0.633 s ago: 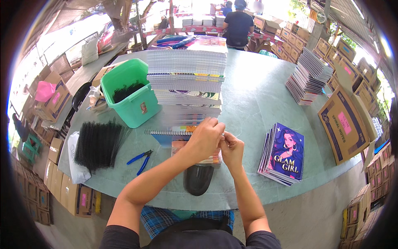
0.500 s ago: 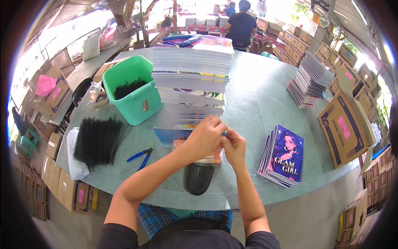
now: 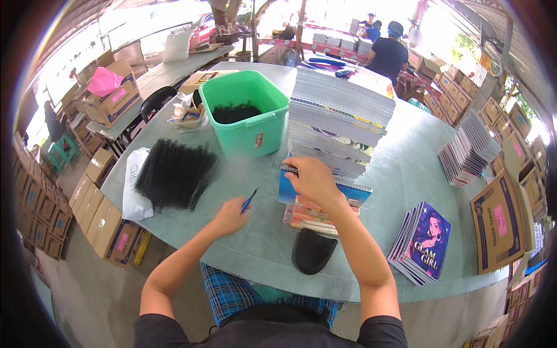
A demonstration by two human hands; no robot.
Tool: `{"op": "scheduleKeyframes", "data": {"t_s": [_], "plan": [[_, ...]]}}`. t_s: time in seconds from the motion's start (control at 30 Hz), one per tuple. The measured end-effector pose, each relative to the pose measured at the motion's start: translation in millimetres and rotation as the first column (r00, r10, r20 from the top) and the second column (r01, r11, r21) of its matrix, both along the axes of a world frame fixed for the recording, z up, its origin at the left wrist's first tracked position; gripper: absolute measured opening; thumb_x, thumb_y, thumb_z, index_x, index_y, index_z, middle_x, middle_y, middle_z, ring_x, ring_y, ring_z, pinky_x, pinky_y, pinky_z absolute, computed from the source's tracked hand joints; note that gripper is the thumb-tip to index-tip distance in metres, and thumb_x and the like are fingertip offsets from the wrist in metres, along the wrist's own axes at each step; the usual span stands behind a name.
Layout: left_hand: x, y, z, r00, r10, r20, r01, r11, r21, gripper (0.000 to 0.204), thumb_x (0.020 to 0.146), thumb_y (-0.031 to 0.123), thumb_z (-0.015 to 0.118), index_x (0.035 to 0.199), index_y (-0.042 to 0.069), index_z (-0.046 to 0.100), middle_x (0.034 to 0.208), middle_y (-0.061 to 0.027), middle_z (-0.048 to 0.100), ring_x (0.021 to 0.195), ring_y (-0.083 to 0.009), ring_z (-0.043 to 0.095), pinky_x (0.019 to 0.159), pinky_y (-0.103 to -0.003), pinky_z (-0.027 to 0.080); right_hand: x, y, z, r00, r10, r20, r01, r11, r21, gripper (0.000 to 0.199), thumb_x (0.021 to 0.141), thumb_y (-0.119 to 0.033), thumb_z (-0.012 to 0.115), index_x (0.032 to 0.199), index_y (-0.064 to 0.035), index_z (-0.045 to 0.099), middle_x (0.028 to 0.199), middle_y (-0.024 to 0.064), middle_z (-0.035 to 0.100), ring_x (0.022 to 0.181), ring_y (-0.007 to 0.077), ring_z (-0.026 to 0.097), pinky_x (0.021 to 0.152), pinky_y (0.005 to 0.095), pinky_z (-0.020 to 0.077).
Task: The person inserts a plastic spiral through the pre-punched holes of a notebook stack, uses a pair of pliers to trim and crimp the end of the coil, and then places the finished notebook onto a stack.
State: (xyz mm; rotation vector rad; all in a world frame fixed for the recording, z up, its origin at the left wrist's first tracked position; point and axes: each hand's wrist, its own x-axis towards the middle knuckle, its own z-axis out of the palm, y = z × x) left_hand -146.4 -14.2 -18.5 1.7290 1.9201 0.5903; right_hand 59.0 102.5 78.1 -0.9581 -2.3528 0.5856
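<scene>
My left hand is closed around blue-handled cutting pliers, low over the table between the black spiral coils and the notebooks. My right hand has its fingers closed on the left end of a blue spiral notebook's bound edge. That notebook lies in front of a tall stack of spiral notebooks, on top of an orange-patterned pile. Nearer me rests a dark rounded pad. The loose black coils lie to the left in a heap.
A green bin with black coils inside stands left of the tall stack. Purple-covered notebooks lie at the right, with another stack behind and an open carton at the table's right edge. A person works beyond the table.
My hands, together at the notebook's right end before, are now apart. The left has picked up the pliers from the table; the right is at the notebook's left end. The view has turned left.
</scene>
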Motion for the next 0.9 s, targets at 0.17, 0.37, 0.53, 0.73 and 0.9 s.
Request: {"op": "scheduleKeyframes", "data": {"t_s": [0.17, 0.37, 0.53, 0.73, 0.9], "plan": [[36.5, 6.4, 76.4, 0.743, 0.092, 0.663, 0.038, 0.983, -0.178, 0.030, 0.084, 0.021, 0.050, 0.105, 0.001, 0.055, 0.080, -0.0084, 0.057, 0.068, -0.0169, 0.056, 0.060, -0.029, 0.045, -11.3, 5.5, 10.9, 0.974, 0.164, -0.159, -0.199, 0.950, -0.240, 0.029, 0.076, 0.000, 0.057, 0.104, -0.0052, 0.066, 0.092, 0.0152, 0.067, 0.084, 0.0221, 0.064, 0.076, 0.0318, 0.0482], [40.6, 15.1, 81.0, 0.857, 0.048, 0.514, 0.014, 0.993, -0.117, 0.025, 0.087, 0.025, 0.049, 0.090, 0.001, 0.057, 0.068, -0.0065, 0.055, 0.064, -0.0143, 0.055, 0.058, -0.030, 0.045, -9.6, -4.4, 17.0, 0.974, 0.187, -0.129, -0.218, 0.930, -0.297, 0.029, 0.074, 0.004, 0.054, 0.099, -0.0030, 0.067, 0.090, 0.0171, 0.065, 0.080, 0.0237, 0.063, 0.073, 0.0305, 0.0482], [39.6, 16.6, 71.4, 0.996, -0.008, 0.094, -0.012, 0.978, 0.208, 0.033, 0.088, 0.031, 0.054, 0.073, 0.002, 0.055, 0.058, -0.0056, 0.054, 0.060, -0.0135, 0.056, 0.057, -0.030, 0.045, -9.9, 1.9, -0.4, 0.958, 0.222, -0.181, -0.247, 0.960, -0.129, 0.025, 0.073, -0.001, 0.058, 0.096, -0.0021, 0.068, 0.097, 0.0168, 0.061, 0.090, 0.0285, 0.060, 0.077, 0.0357, 0.0474], [37.4, 12.4, 76.9, 0.393, 0.265, 0.880, 0.212, 0.906, -0.367, 0.040, 0.093, 0.041, 0.044, 0.090, 0.003, 0.055, 0.077, -0.0122, 0.062, 0.066, -0.0187, 0.060, 0.062, -0.033, 0.047, -8.7, -2.4, -5.1, 0.991, 0.019, -0.131, -0.012, 0.998, 0.055, 0.019, 0.068, -0.010, 0.069, 0.083, 0.0033, 0.066, 0.094, 0.0129, 0.057, 0.079, 0.0258, 0.058, 0.072, 0.0325, 0.0472], [34.0, 18.0, 69.4, 0.833, -0.067, 0.549, 0.154, 0.982, -0.113, 0.037, 0.092, 0.038, 0.044, 0.093, 0.002, 0.053, 0.080, -0.0104, 0.061, 0.070, -0.0171, 0.058, 0.064, -0.031, 0.046, -9.7, -8.0, -5.8, 0.985, -0.005, -0.174, 0.006, 1.000, 0.007, 0.015, 0.069, -0.006, 0.067, 0.078, 0.0050, 0.063, 0.096, 0.0161, 0.055, 0.087, 0.0319, 0.058, 0.077, 0.0378, 0.0468]]}}
